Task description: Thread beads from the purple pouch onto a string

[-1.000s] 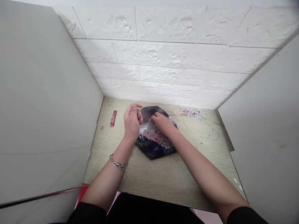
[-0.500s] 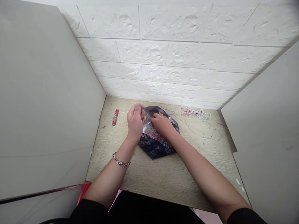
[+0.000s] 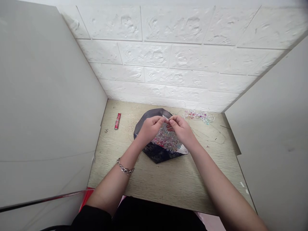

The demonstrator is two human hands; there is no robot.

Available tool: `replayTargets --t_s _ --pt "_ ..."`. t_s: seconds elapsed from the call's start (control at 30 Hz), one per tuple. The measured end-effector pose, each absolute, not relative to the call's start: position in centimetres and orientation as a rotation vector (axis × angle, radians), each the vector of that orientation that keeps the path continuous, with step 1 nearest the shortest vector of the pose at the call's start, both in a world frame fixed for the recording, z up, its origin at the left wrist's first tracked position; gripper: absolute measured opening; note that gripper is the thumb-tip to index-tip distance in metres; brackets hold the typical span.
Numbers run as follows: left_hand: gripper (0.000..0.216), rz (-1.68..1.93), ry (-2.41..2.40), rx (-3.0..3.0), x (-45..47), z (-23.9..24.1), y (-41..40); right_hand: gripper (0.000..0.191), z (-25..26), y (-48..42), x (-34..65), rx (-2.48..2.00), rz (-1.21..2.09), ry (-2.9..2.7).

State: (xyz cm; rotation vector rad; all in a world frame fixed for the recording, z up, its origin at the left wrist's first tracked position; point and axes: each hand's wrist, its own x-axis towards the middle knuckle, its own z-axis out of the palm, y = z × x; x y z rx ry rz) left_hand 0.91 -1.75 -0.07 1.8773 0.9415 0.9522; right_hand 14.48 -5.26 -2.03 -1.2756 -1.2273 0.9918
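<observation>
A dark paper tray [image 3: 156,154] filled with small pink and clear beads [image 3: 168,140] lies in the middle of the wooden table [image 3: 168,183]. My left hand [image 3: 150,128] and my right hand [image 3: 181,128] are raised just above it, their fingertips pinched and almost meeting over the beads. Each pinch holds something too small to name, perhaps a bead or thin thread. A chain bracelet [image 3: 124,168] is on my left wrist.
A red tube [image 3: 117,121] lies at the table's back left with a tiny metal piece [image 3: 106,130] near it. A strand of clear and coloured beads [image 3: 198,116] and thin wire [image 3: 216,136] lie at the back right. Grey panels stand on both sides.
My right hand has lifted out of the beads and my left hand has moved right; their fingertips now meet above the tray. More of the beads shows.
</observation>
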Motion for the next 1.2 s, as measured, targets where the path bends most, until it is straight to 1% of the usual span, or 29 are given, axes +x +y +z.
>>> replayTargets --t_s 0.1,0.27,0.8,1.2 --pt "0.03 0.789 0.842 2.008 0.9 -0.1 -2.0 0.015 -2.4 -6.3 14.2 -1.092 1.17 -0.935" --pt "0.031 0.666 0.818 2.114 0.9 0.0 -2.4 0.015 -2.6 -7.0 13.6 -0.926 1.288 -0.742" --pt "0.027 0.629 0.819 2.08 0.9 0.5 -3.0 0.013 -2.4 -7.3 13.6 -0.817 1.333 -0.641" --pt "0.027 0.628 0.812 2.069 1.0 0.5 -3.0 0.015 -2.4 -7.4 13.5 -0.843 1.328 -0.646"
